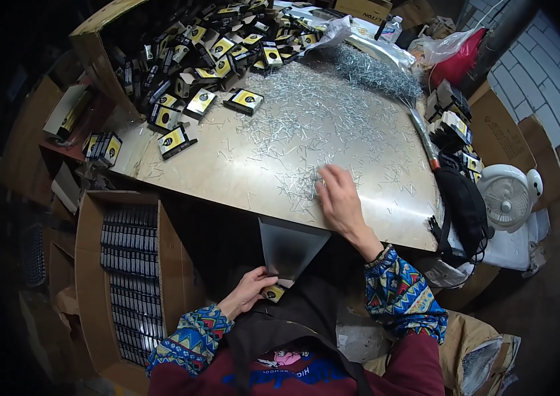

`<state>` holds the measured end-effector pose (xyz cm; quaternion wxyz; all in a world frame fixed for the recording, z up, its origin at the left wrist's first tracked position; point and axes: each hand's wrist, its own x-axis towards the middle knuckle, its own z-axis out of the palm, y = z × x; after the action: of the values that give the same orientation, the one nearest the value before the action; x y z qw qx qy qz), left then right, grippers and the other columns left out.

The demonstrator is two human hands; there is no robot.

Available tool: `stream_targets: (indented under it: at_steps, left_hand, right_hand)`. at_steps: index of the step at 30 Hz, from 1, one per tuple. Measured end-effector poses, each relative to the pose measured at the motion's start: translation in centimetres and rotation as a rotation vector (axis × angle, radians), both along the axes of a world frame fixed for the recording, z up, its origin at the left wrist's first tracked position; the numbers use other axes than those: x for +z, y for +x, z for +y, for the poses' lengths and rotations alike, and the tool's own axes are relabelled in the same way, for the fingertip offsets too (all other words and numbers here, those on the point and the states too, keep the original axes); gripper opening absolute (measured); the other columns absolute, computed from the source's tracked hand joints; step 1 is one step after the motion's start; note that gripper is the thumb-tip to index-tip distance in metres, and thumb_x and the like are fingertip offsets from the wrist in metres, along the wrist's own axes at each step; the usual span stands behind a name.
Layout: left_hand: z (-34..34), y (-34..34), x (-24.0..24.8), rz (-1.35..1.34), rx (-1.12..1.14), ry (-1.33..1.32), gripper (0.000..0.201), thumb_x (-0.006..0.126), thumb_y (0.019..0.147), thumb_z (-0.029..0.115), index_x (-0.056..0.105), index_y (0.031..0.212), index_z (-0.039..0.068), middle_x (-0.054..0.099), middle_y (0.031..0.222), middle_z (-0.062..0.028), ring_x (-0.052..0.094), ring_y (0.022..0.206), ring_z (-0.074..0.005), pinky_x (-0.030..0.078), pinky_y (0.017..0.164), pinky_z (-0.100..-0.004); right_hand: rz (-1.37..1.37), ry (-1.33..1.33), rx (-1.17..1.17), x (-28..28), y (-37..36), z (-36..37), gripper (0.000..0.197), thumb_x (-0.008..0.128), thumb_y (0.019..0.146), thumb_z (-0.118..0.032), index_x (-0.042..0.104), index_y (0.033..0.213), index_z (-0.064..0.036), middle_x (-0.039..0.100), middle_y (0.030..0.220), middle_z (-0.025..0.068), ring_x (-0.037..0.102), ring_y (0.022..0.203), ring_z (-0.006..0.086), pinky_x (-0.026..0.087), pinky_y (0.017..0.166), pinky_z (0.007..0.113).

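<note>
My left hand (251, 290) is closed round a small yellow-and-black carton (272, 292), close to my body. The carton is held at the narrow lower end of a grey sheet-metal chute (286, 244), which slopes down from the table's near edge. Over the metal tabletop (214, 178), my right hand (341, 203) reaches among thin silvery wire pins (296, 188). Its fingers are stretched out and partly apart, with slightly blurred tips touching or just above the pins. More loose pins (306, 112) lie scattered farther back.
A heap of yellow-and-black cartons (220, 49) covers the back left. Behind the pins lies a dense bundle of wire pins (379, 72). At left, an open cardboard box (168, 264) holds rows of packed cartons. A white fan (505, 198) and black bag (459, 204) sit at right.
</note>
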<state>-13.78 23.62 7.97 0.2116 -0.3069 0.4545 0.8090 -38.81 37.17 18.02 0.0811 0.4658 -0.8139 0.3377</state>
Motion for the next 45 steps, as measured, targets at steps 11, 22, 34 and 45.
stream_targets:
  at_steps: [11,22,34,45]
  left_hand:
    - [1.8,0.5,0.7,-0.022,0.252,0.157,0.023,0.063,0.093,0.013,0.057,0.114,0.008,0.064,0.103,-0.0029,0.063,0.091,-0.014,0.054,0.074,-0.0337]
    - [3.7,1.0,1.7,-0.084,0.423,0.034,0.023,0.061,0.09,0.005,0.059,0.112,0.004,0.066,0.097,-0.004,0.062,0.087,-0.0104,0.05,0.07,-0.0239]
    - [4.5,2.3,-0.1,0.195,0.049,-0.614,0.064,0.071,0.083,0.013,0.034,0.135,0.004,0.059,0.113,-0.0104,0.056,0.104,-0.0191,0.046,0.089,-0.0301]
    - [3.1,2.9,-0.2,0.412,-0.209,-1.075,0.083,0.077,0.072,0.019,0.032,0.138,-0.002,0.051,0.12,-0.0225,0.05,0.116,-0.0401,0.043,0.097,-0.0441]
  right_hand:
    - [0.049,0.144,-0.037,-1.6,1.4,-2.9,0.05,0.046,0.101,-0.025,0.038,0.141,0.0041,0.036,0.149,0.0241,0.031,0.14,0.039,0.028,0.115,0.048]
    - [0.058,0.088,-0.067,0.7,8.7,-1.8,0.041,0.058,0.094,-0.013,0.05,0.13,0.0038,0.043,0.141,0.0263,0.04,0.133,0.0426,0.032,0.109,0.054]
    - [-0.356,0.051,0.105,2.2,10.8,1.8,0.035,0.058,0.077,0.01,0.064,0.109,-0.0014,0.06,0.111,0.0148,0.059,0.101,0.0336,0.047,0.09,0.039]
    - [-0.492,0.293,0.436,-3.6,15.3,3.0,0.033,0.06,0.082,-0.002,0.062,0.115,-0.0008,0.061,0.117,0.0167,0.06,0.103,0.0344,0.051,0.086,0.04]
